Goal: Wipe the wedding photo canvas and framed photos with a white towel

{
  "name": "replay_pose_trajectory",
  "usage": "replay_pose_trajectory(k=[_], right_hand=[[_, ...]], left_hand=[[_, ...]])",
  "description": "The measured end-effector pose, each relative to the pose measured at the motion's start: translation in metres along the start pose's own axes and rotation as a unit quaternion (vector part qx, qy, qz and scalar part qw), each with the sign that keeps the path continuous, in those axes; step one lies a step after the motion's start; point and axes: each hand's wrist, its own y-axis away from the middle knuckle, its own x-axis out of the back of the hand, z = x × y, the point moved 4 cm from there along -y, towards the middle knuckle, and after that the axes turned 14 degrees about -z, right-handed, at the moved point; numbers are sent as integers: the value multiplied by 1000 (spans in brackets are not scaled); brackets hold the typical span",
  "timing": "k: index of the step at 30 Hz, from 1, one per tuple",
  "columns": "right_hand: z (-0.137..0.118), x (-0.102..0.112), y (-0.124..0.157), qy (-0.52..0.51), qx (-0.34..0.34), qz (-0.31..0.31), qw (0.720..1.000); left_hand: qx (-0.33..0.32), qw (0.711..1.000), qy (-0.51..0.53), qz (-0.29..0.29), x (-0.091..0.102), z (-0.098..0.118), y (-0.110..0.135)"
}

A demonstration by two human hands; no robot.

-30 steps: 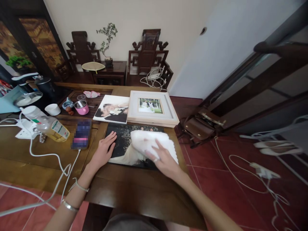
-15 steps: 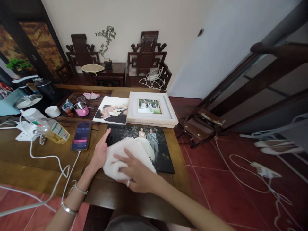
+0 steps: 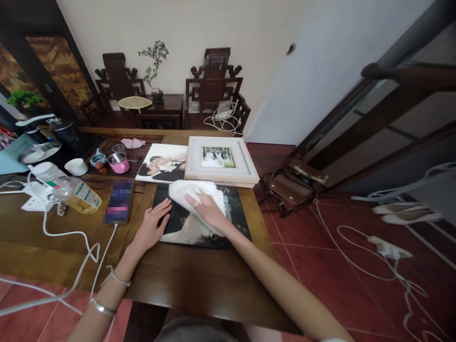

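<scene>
A dark wedding photo panel (image 3: pixel 239 223) lies flat near the table's front edge. My left hand (image 3: pixel 152 227) rests on its left edge, fingers stretched out and holding nothing. My right hand (image 3: pixel 209 210) grips a folded white cloth (image 3: pixel 181 191) and presses it against the panel's upper half. The cloth and hand hide much of the printed couple; the pale dress shows below. Right behind the panel are a white-framed photo (image 3: pixel 245 161) and a white-edged portrait panel (image 3: pixel 171 176).
To the left are a phone (image 3: pixel 118 202) on a cable, a bottle of yellowish liquid (image 3: pixel 83 194), a power strip (image 3: pixel 37 197), a pink cup (image 3: pixel 119 164) and a white cup (image 3: pixel 76 166). A brown bag (image 3: pixel 294 185) stands right of the table.
My right hand and the cloth have moved away from me, from the panel's lower left to its upper middle. My left hand has shifted slightly nearer and flattened onto the panel's edge.
</scene>
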Motion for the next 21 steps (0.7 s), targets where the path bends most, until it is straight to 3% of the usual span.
replay_pose_trajectory(k=[3, 6, 10, 17, 21], right_hand=[[-15, -12, -30, -7, 30, -25, 999], [-20, -14, -33, -6, 37, -33, 999], [-3, 3, -1, -4, 8, -23, 1000], [48, 65, 54, 43, -69, 46, 996], [50, 57, 82, 101, -53, 16, 993]], left_hand=[[5, 1000, 0, 11, 0, -3, 0], [11, 1000, 4, 18, 0, -4, 0], [0, 1000, 18, 21, -1, -2, 0], [-4, 1000, 25, 15, -1, 0, 0], [4, 1000, 17, 6, 1, 2, 0]])
